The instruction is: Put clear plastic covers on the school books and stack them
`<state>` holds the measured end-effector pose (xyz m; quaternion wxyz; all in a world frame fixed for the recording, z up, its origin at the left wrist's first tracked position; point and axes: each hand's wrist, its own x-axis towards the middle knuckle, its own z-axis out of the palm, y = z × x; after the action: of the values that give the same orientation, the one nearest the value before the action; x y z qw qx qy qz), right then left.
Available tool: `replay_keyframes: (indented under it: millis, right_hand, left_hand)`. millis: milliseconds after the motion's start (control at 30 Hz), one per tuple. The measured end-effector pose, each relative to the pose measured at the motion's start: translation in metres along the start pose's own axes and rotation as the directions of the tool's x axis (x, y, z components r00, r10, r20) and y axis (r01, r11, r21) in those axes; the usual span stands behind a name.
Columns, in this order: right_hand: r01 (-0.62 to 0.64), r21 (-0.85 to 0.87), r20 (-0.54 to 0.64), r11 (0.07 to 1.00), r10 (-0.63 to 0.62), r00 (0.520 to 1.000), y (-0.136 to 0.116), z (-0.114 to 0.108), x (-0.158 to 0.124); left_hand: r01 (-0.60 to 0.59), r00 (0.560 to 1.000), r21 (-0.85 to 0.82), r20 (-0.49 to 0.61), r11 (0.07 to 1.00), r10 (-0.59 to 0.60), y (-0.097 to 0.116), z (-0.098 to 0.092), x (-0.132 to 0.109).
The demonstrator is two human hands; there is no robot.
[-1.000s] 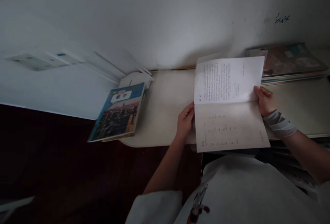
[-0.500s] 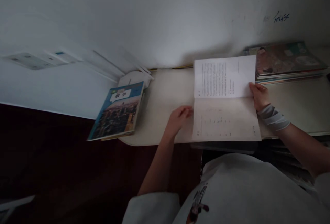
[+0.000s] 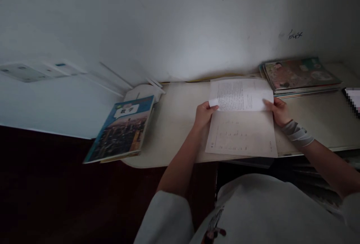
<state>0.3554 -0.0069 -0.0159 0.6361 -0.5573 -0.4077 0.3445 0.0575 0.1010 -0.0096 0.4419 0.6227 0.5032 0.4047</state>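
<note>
Booklet point(image 3: 242, 133) lies open on the pale desk point(image 3: 177, 124), right of centre, its near edge reaching the desk's front lip. Lower page flat, faint printed lines on it; upper page point(image 3: 242, 95) densely printed, lifted and curled toward the person along the fold. Left hand point(image 3: 204, 113) at the booklet's 9 o'clock edge: fingers pinched on the left corner of the raised page, thumb on top. Right hand point(image 3: 278, 111) at the 3 o'clock edge: fingers closed on the right end of the same page near the fold. A grey-striped wrap point(image 3: 297, 134) sits around the right wrist. Blue textbook point(image 3: 120, 129) with a city photo on its cover lies at 9 o'clock from the booklet, well apart from it, tilted, its near corner hanging past the desk's rounded end. Stack of books point(image 3: 299, 76) with a colourful top cover rests at 1 o'clock, against the wall point(image 3: 168, 30), just beside the raised page's far corner. White papers point(image 3: 146, 88) lie at 12 o'clock from the textbook. Light dim; print unreadable.
</note>
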Motion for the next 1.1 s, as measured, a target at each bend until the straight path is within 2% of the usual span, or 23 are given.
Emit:
replay_keyframes:
  millis: [67,167,233,333,400,467,533,633,667,733,800,867,933,1000,1067,1100]
  right_hand:
    - [-0.023,0.005,0.136,1.000,0.022,0.990,-0.005,-0.006,-0.001]
    - [-0.024,-0.054,0.187,0.998,0.033,0.982,-0.009,-0.011,-0.001]
    - [-0.003,-0.143,0.145,0.990,0.024,0.989,-0.008,-0.010,0.001]
    - [0.009,-0.316,0.025,0.949,-0.001,1.000,-0.002,-0.006,0.007]
    - [0.003,-0.384,-0.045,0.923,-0.022,0.999,0.002,-0.003,0.012]
    - [0.000,-0.408,-0.087,0.913,-0.039,0.995,0.005,0.001,0.017]
    - [-0.002,-0.390,-0.113,0.921,-0.045,0.993,0.005,0.005,0.019]
    - [-0.010,-0.319,-0.118,0.948,-0.029,0.993,0.003,0.010,0.019]
    - [-0.009,-0.272,-0.084,0.962,-0.014,0.996,0.001,0.011,0.017]
    - [-0.014,-0.151,0.064,0.988,0.024,0.998,-0.001,0.010,0.014]
    - [-0.046,-0.029,0.228,0.998,0.052,0.972,-0.002,0.007,0.012]
    - [-0.067,0.013,0.279,0.998,0.060,0.958,-0.002,0.005,0.012]
    - [-0.036,0.008,0.206,0.999,0.033,0.978,-0.003,0.005,0.015]
    - [0.042,-0.003,0.092,0.999,-0.041,0.995,-0.004,0.007,0.020]
    - [0.127,-0.014,0.016,0.992,-0.127,0.992,-0.008,0.008,0.025]
    - [0.155,-0.016,0.018,0.988,-0.155,0.988,-0.010,0.007,0.026]
  left_hand:
    - [0.003,0.999,0.012,-0.051,1.000,-0.003,0.001,-0.001,-0.004]
    - [0.061,0.994,-0.023,-0.085,0.998,-0.063,-0.001,-0.003,-0.007]
    - [0.089,0.995,-0.103,-0.046,0.991,-0.094,-0.004,-0.002,-0.007]
    - [0.070,0.991,-0.179,0.123,0.981,-0.048,-0.010,-0.003,-0.007]
    - [0.003,0.975,-0.136,0.222,0.991,0.027,-0.011,-0.004,-0.007]
    - [-0.086,0.965,-0.056,0.242,0.995,0.097,-0.010,-0.004,-0.008]
    - [-0.134,0.972,0.024,0.198,0.991,0.127,-0.009,-0.004,-0.010]
    - [-0.116,0.988,0.098,0.117,0.988,0.104,-0.009,0.000,-0.012]
    - [-0.085,0.993,0.111,0.086,0.990,0.075,-0.010,0.002,-0.013]
    - [-0.001,1.000,0.136,0.024,0.991,-0.002,-0.013,0.004,-0.012]
    - [0.078,0.996,0.159,-0.046,0.984,-0.071,-0.015,0.005,-0.010]
    - [0.121,0.989,0.116,-0.098,0.986,-0.110,-0.013,0.004,-0.007]
    - [0.095,0.991,-0.011,-0.092,0.995,-0.096,-0.006,0.002,-0.005]
    - [0.003,0.998,-0.140,-0.059,0.990,-0.011,0.006,-0.002,-0.005]
    - [-0.091,0.995,-0.199,-0.058,0.976,0.081,0.018,-0.007,-0.007]
    - [-0.108,0.993,-0.197,-0.074,0.974,0.095,0.023,-0.011,-0.009]
